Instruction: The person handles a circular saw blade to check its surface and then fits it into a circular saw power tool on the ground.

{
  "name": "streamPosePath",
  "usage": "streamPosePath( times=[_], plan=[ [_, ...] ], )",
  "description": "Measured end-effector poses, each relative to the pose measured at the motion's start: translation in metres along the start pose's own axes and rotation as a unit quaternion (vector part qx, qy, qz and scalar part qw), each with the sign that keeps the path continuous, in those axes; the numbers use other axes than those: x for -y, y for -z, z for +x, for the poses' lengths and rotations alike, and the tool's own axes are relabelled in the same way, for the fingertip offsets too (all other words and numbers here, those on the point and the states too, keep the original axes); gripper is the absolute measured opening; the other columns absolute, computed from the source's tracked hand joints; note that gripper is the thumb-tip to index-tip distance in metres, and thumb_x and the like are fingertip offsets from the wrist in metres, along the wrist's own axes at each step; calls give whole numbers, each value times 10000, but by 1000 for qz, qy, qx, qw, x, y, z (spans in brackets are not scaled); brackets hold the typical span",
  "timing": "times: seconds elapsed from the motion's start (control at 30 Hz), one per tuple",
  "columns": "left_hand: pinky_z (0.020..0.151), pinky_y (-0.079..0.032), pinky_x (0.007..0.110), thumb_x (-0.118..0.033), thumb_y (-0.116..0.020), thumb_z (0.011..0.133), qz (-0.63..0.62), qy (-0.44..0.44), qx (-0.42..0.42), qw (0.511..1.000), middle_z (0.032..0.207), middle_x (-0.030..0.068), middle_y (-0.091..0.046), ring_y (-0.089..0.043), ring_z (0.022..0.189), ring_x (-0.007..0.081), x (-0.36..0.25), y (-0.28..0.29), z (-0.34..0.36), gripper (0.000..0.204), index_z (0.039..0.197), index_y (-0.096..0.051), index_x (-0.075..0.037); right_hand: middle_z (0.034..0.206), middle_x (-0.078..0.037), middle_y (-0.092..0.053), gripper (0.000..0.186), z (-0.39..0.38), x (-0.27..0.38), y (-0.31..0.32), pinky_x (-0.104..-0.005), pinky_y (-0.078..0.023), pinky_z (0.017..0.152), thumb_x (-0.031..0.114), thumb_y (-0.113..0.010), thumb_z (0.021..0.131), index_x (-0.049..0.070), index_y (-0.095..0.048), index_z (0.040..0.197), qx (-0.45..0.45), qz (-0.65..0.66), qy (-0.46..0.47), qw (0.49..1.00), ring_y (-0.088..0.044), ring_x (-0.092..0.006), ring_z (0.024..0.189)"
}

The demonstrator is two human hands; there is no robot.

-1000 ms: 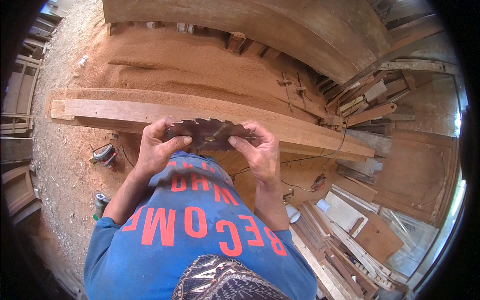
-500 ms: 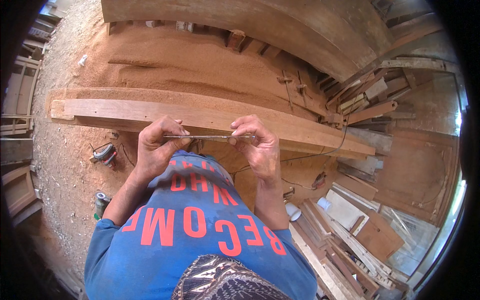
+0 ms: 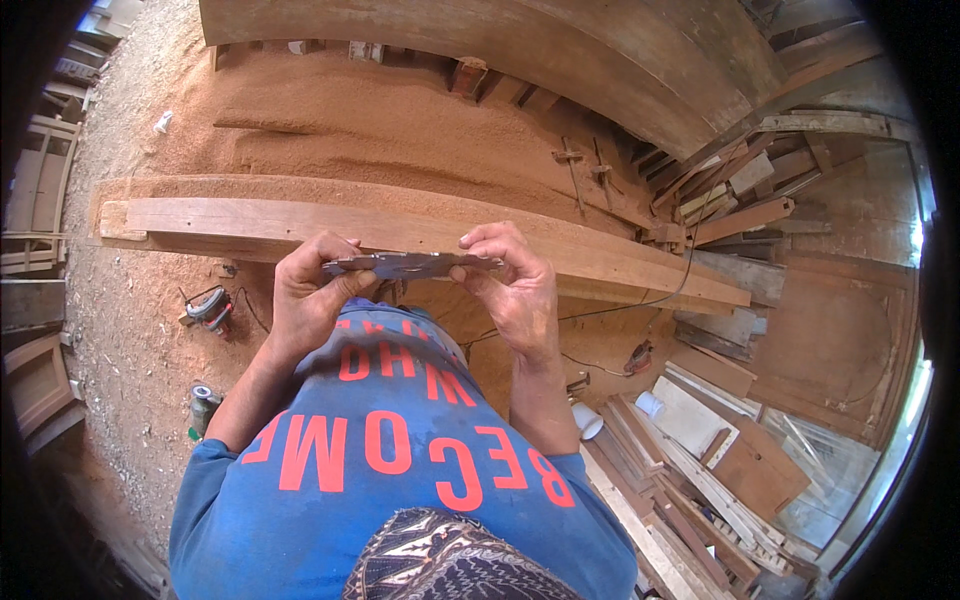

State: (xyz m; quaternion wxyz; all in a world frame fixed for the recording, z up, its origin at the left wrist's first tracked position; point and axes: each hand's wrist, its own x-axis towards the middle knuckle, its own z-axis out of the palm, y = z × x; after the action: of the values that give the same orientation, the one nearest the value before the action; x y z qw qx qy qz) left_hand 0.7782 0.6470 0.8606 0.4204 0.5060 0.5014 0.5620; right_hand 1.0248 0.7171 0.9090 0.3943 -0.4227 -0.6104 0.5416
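Note:
Held up before my chest is a thin, dark metal circular saw blade, seen nearly edge-on with notches along its rim. My left hand pinches its left edge between thumb and bent fingers. On the opposite edge, my right hand has thumb and fingers closed on the rim. Just beyond both hands lies a long wooden beam, with a few small dark holes along it; the blade does not rest on it.
Sawdust covers the ground around the beam. A corded power tool sits at the left; another red tool lies at the right. Stacked boards, a white cup and a black cable are on the right side.
The blade has tilted from a thin edge-on line so that some of its flat face shows. Both hands keep their grip, almost in the same place.

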Motion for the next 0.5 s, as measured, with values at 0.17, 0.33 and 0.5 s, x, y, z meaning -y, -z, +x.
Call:
streamPosePath(
  times=[0.17,0.33,0.5],
  plan=[
    [873,-562,284,22,-788,874,-144,147,1,979,946,31,-726,-665,928,99,-2,-4,-9,167,992,-682,-31,1013,-78,-688,170,-3,3,-3,-335,-486,916,-31,-809,775,23,-714,905,-17,-7,-17,1000,-639,-212,1028],
    [887,-566,293,12,-774,888,-225,228,6,947,1068,54,-740,-675,980,111,-1,-14,-8,280,1154,-692,-20,989,-76,-690,120,-6,16,-1,-328,-480,910,22,-802,804,4,-712,880,-18,-59,-50,997,-636,-208,998],
    [934,-562,328,-61,-788,886,-242,269,13,932,1113,72,-739,-686,1016,141,10,-19,-13,365,1229,-671,-19,937,-71,-677,102,-9,28,-4,-314,-496,835,35,-783,831,-14,-713,886,-27,-48,-113,992,-634,-166,934]
  ],
)
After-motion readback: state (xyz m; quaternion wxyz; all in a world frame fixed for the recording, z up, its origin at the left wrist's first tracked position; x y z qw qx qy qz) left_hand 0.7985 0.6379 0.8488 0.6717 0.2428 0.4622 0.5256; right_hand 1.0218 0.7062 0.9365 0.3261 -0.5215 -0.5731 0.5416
